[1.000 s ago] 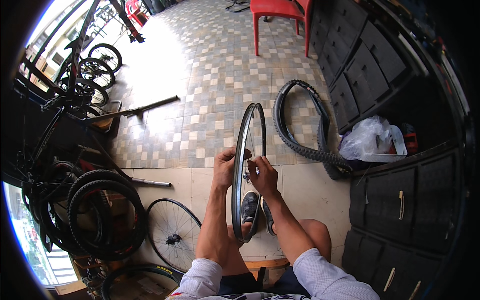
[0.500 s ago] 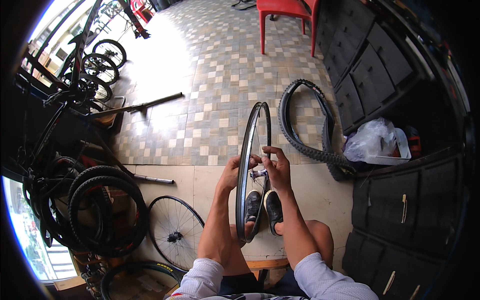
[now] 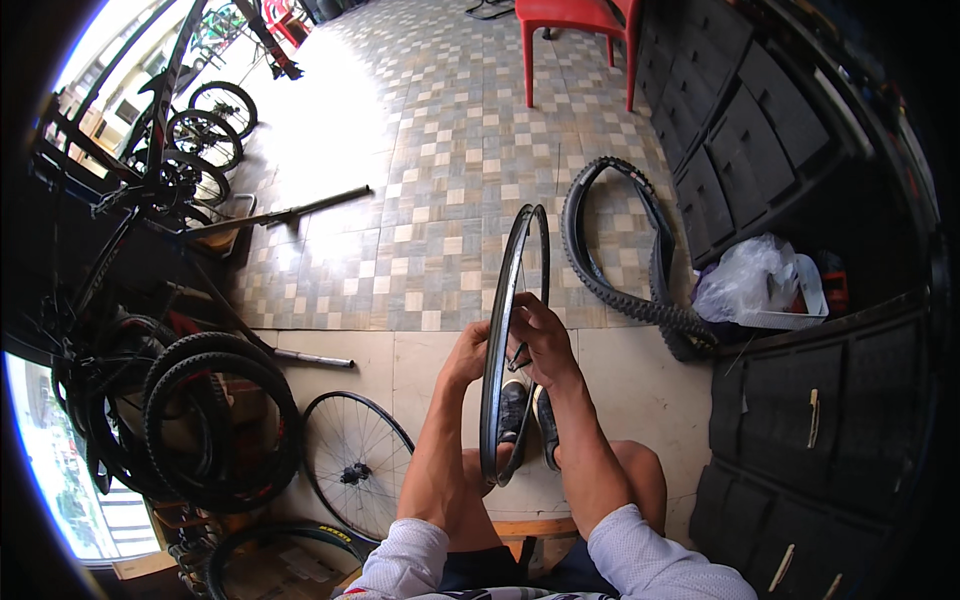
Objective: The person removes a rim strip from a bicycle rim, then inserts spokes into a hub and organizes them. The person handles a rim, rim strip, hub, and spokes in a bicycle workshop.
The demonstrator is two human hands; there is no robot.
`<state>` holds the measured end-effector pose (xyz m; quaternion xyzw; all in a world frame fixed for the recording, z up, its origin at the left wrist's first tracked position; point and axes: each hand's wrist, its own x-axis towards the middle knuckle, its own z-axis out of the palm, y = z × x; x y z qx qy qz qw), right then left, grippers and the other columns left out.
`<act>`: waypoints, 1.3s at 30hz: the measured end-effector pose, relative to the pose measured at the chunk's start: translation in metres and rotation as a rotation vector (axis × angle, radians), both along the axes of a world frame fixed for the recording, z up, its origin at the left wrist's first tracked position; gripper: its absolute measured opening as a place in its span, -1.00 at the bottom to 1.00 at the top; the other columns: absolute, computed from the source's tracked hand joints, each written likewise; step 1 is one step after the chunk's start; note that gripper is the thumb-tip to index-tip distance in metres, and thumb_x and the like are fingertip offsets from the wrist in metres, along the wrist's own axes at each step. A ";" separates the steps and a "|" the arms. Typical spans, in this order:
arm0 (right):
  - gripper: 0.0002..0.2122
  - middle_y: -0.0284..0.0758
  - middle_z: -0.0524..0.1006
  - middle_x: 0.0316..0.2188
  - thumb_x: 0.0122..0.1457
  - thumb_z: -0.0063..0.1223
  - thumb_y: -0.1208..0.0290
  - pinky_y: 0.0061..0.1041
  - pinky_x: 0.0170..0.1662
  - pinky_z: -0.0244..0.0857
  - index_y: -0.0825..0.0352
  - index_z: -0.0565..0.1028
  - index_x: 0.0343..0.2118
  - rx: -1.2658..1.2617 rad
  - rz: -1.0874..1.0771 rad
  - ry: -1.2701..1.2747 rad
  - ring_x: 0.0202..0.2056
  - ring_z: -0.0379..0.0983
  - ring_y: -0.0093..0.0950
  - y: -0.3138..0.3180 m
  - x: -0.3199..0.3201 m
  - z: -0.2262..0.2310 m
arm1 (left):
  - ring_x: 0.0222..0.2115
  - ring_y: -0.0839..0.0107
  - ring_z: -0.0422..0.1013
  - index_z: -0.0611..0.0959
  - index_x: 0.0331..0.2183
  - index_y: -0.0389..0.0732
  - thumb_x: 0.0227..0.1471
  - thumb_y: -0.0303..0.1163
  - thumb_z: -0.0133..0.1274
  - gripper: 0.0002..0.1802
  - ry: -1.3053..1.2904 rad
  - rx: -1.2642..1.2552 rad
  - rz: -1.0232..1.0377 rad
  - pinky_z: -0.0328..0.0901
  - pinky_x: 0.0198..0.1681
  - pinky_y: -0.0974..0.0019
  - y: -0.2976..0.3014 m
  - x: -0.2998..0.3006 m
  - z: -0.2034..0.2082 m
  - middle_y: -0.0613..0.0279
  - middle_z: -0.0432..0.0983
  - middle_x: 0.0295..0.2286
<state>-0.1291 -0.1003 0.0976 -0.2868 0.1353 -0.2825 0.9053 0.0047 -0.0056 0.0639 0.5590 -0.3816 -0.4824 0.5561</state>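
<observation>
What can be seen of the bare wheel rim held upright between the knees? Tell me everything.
The wheel rim is a thin dark hoop, metal by its look, with no tyre on it. It stands upright, edge-on to the camera, its lower part between the person's knees above the shoes. The left hand steadies its left side; the right hand grips near the spokes on the right.

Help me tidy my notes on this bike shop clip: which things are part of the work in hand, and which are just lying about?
In use:
- bare wheel rim, upright between the knees
- left hand on the rim
- right hand at its hub

Lying about:
- knobby tyre on the floor
- spoked wheel
- plastic bag
- red chair
- stacked tyres
</observation>
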 end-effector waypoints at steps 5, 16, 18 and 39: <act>-0.74 -0.45 0.56 -0.40 0.21 0.17 0.57 -0.75 -0.61 0.15 0.24 0.49 -0.05 0.242 0.035 -0.143 -0.63 0.33 -0.77 0.005 0.002 -0.009 | -0.46 0.68 0.36 0.69 -0.36 -0.29 0.20 -0.35 0.15 -0.80 -0.016 0.031 -0.004 0.34 -0.39 0.44 -0.002 -0.004 0.010 0.47 0.52 -0.52; -0.85 -0.60 0.41 -0.59 0.29 0.15 0.33 -0.76 -0.67 -0.10 0.20 0.55 -0.13 0.196 -0.096 -0.016 -0.70 0.12 -0.83 0.014 0.012 -0.021 | -0.45 0.65 0.42 0.66 -0.35 -0.29 0.25 -0.35 0.09 -0.79 0.104 0.018 0.027 0.38 -0.36 0.47 -0.009 -0.005 -0.004 0.42 0.56 -0.50; -0.84 -0.61 0.41 -0.60 0.29 0.16 0.31 -0.75 -0.67 -0.12 0.20 0.54 -0.13 0.199 -0.071 -0.029 -0.70 0.11 -0.83 0.014 0.011 -0.016 | -0.47 0.65 0.42 0.66 -0.37 -0.29 0.24 -0.35 0.10 -0.79 0.135 0.027 0.019 0.38 -0.38 0.47 -0.008 -0.005 0.002 0.42 0.56 -0.50; -0.84 -0.63 0.32 -0.65 0.33 0.11 0.23 -0.78 -0.70 -0.11 0.18 0.51 -0.17 0.121 -0.082 0.022 -0.73 0.10 -0.84 0.013 0.012 0.010 | -0.50 0.68 0.36 0.62 -0.41 -0.26 0.22 -0.45 0.10 -0.85 0.189 0.119 0.158 0.31 -0.44 0.52 -0.005 -0.016 0.034 0.48 0.49 -0.53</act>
